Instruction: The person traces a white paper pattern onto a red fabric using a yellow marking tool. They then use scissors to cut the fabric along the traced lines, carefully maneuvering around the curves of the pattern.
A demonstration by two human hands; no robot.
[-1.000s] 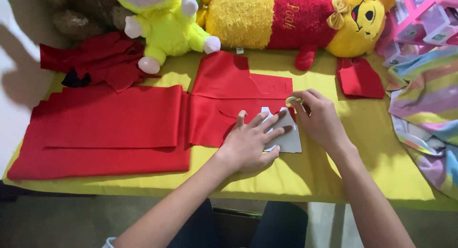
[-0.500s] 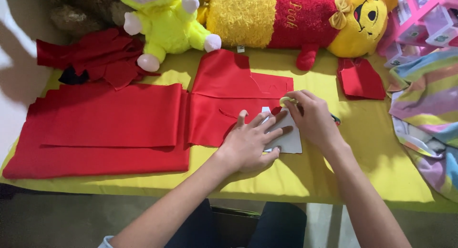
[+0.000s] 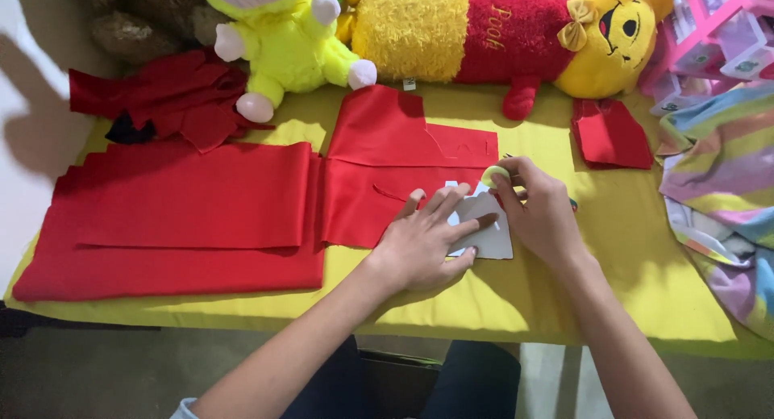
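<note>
My left hand (image 3: pixel 431 237) lies flat, fingers spread, pressing a pale grey paper pattern piece (image 3: pixel 490 240) onto red fabric (image 3: pixel 379 193) on the yellow table cover (image 3: pixel 500 298). My right hand (image 3: pixel 540 209) is just to the right of it, pinching a small pale yellow-green disc, like tailor's chalk (image 3: pixel 494 175), at the pattern's upper edge. Both hands touch or nearly touch over the pattern. The pattern's left part is hidden under my left fingers.
A large folded red cloth (image 3: pixel 185 217) covers the table's left. Crumpled red scraps (image 3: pixel 169 104) lie at back left, a small red piece (image 3: pixel 610 133) at back right. Plush toys (image 3: pixel 484 32) line the far edge. Striped fabric (image 3: pixel 721 193) and pink drawers (image 3: pixel 713 24) sit at right.
Both hands stay over the pattern almost unmoved. The right hand with the chalk has shifted slightly along the pattern's top edge; the view has drifted a little.
</note>
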